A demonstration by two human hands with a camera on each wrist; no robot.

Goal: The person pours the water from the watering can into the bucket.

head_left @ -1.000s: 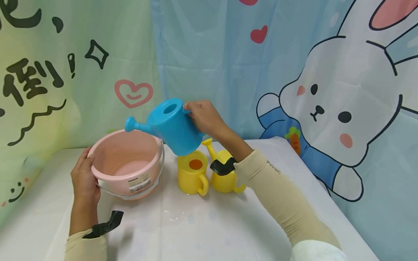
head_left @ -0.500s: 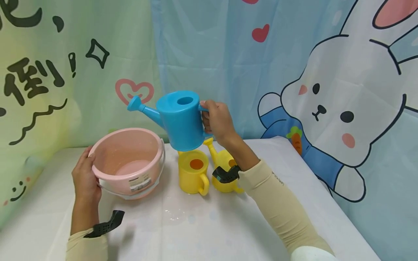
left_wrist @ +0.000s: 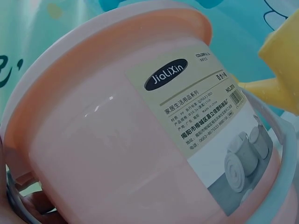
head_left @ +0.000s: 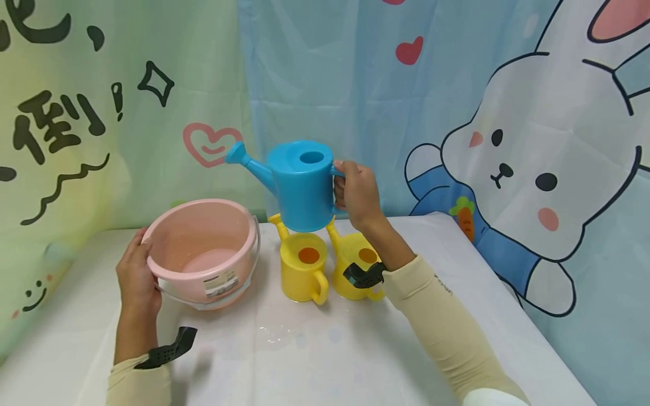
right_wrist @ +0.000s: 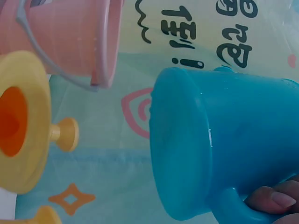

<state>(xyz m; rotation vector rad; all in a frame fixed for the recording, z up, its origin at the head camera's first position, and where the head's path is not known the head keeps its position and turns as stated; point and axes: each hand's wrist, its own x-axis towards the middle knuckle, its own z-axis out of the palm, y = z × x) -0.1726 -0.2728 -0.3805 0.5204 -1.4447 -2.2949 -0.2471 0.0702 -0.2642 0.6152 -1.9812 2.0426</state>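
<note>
My right hand (head_left: 358, 193) grips the handle of a blue watering can (head_left: 306, 186), which hangs nearly upright in the air with its spout pointing left. In the right wrist view the can (right_wrist: 187, 140) shows its side and base, with fingertips (right_wrist: 282, 199) curled around the handle. My left hand (head_left: 139, 276) holds the left rim of a pink bucket (head_left: 213, 285), which is tilted a little towards me. The bucket's label (left_wrist: 196, 107) faces the left wrist camera. Two yellow watering cans, one on the left (head_left: 303, 276) and one on the right (head_left: 350, 273), stand below the blue can.
A white cloth covers the table (head_left: 284, 366), with small water drops (head_left: 274, 334) near the middle. A printed curtain (head_left: 325, 73) hangs behind the table. My right forearm partly hides the right yellow can.
The blue watering can has swung from tipped over the bucket to nearly upright and moved right, away from the bucket. The left hand and bucket stay in place.
</note>
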